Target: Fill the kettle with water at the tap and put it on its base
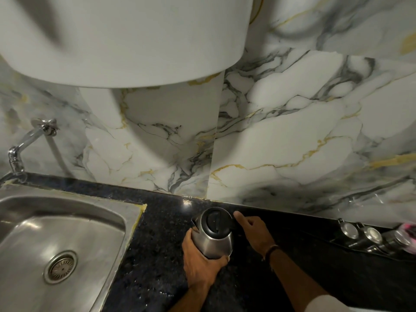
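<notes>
Standing on the dark speckled counter, between the sink and the row of jars, is the steel kettle, its black lid closed and its spout turned toward the sink. No base can be made out under it; the lower edge is hidden by the hand that grips it. The left hand is wrapped around the kettle's lower body from the near side, fingers curled under the left flank and the thumb pressed along the bottom edge. The right hand lies just beside the kettle on its right, loosely curled with the index finger stretched out toward the rim of the lid; whether that fingertip touches the kettle cannot be told, and the hand holds nothing visible. A dark band circles the right wrist, and a pale sleeve shows at the lower edge.

To the left, well apart from the kettle, the stainless sink is set into the counter, its round drain toward the near side. Above its far left corner a chrome tap juts from the marble-patterned wall. At the far right, against the wall, three metal-lidded jars lie in a row with something pink just behind them. A large white rounded body hangs overhead
</notes>
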